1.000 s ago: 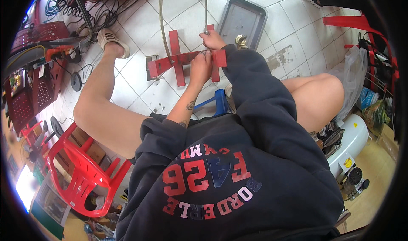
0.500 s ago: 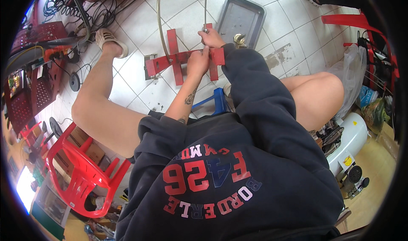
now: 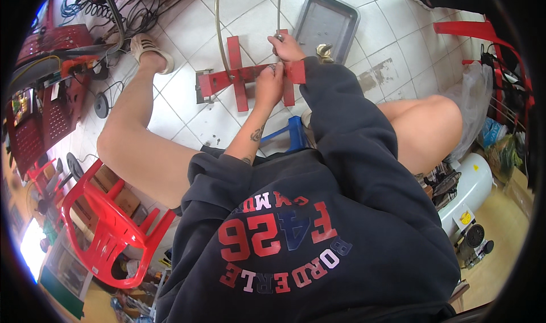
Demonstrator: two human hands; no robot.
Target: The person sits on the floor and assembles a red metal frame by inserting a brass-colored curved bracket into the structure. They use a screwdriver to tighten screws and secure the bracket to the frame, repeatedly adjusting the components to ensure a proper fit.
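Observation:
On the tiled floor before me lies a red metal frame (image 3: 234,50), a long bar with two crosspieces. A curved metal rod (image 3: 218,24) stands up from its left part. My left hand (image 3: 271,84) is closed at the middle of the long bar, thumb and fingers against it. Just beyond, my right hand (image 3: 289,48) is closed at the far end of the right crosspiece, around a small metal piece mostly hidden by the fingers. A thin straight rod (image 3: 278,10) rises right beside those fingers. A brass-coloured metal part (image 3: 324,52) sits by my right cuff.
A grey metal tray (image 3: 324,24) lies beyond my right forearm. A blue plastic stool (image 3: 294,134) is between my legs. Red plastic chairs (image 3: 108,232) stand at left, cables (image 3: 136,15) lie far left, and a white tank (image 3: 472,178) is at right.
The whole view has shifted slightly. My right hand's fingers have turned a little at the small metal piece; my left hand keeps its place on the bar.

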